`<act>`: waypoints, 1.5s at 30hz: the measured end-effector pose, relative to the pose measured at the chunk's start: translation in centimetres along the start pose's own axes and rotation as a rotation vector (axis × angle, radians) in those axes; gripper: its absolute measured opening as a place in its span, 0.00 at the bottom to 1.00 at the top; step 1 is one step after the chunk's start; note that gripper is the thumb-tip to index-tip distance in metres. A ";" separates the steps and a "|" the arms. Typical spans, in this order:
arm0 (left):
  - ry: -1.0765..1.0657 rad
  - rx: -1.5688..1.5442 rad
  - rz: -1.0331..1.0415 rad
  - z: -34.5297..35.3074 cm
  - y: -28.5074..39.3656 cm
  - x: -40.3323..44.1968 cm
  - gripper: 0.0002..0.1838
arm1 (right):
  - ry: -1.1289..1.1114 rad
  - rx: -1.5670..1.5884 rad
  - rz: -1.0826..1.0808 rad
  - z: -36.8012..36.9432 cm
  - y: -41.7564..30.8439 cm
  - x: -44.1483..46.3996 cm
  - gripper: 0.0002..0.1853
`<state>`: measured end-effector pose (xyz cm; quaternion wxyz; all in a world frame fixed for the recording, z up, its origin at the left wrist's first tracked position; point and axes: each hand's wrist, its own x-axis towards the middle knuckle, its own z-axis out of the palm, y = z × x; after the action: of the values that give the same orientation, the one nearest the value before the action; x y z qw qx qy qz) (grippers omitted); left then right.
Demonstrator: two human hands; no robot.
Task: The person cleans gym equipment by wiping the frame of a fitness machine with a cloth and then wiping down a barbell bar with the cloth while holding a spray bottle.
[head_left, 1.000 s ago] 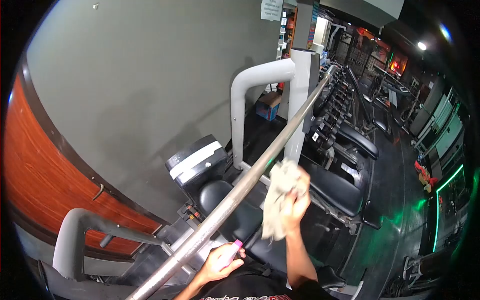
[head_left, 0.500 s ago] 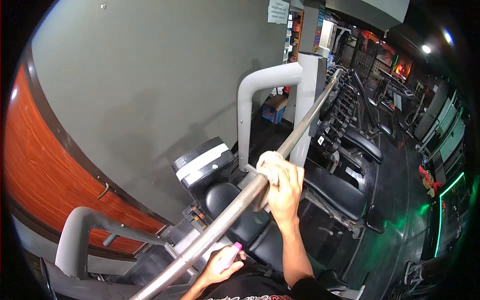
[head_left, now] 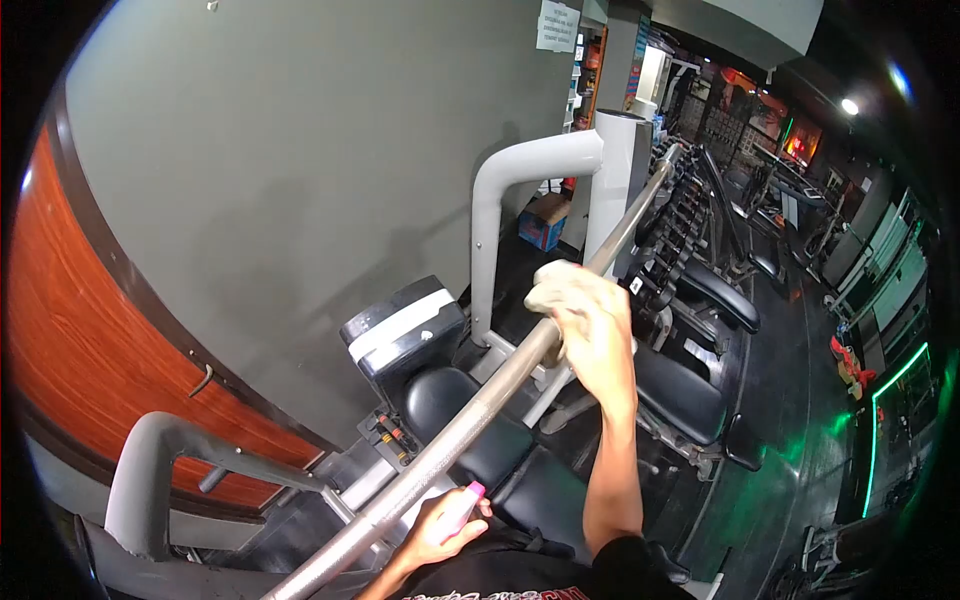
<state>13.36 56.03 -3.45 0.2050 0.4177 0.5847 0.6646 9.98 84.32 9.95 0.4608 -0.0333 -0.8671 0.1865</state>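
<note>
A long metal barbell [head_left: 440, 458] runs slantwise across the view, from the bottom left up to the far rack. My right hand [head_left: 600, 345] is closed over a whitish cloth [head_left: 560, 285], pressed around the bar near its middle. Below the bar, close to my body, my left hand [head_left: 436, 532] grips a small pale pink bottle [head_left: 462, 508] with a brighter pink top. The bottle's lower part is hidden in my palm.
Grey rack uprights [head_left: 487, 240] stand beyond the bar. Beneath it is a black padded bench [head_left: 480, 440]. Dumbbells [head_left: 665, 260] line a rack behind, with more benches [head_left: 680, 395] alongside. A blue-and-brown box [head_left: 543, 222] sits by the wall.
My right hand and the cloth have slid along the bar, farther from me and toward the upper right. My left hand with the bottle has stayed nearly in place.
</note>
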 end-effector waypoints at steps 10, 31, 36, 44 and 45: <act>0.008 0.027 0.010 -0.4 0.6 -0.2 0.19 | -0.039 -0.146 0.087 0.2 -6.1 -3.2 0.13; 0.050 0.132 0.108 0.3 2.9 1.0 0.17 | 0.147 0.107 0.159 2.3 -5.2 -6.8 0.12; 0.017 0.207 0.163 0.4 3.7 1.6 0.15 | -0.088 0.559 0.273 0.4 -7.4 -11.2 0.13; 0.055 0.072 0.095 0.7 3.2 0.7 0.13 | 0.336 0.410 0.199 -2.4 0.6 -0.2 0.12; 0.057 0.072 0.092 0.9 3.3 0.6 0.13 | 0.282 0.182 0.097 -1.7 2.7 1.6 0.12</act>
<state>14.42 56.22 -0.17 0.1423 0.4319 0.5942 0.6634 10.15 87.67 11.12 0.5696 -0.0590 -0.7707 0.2796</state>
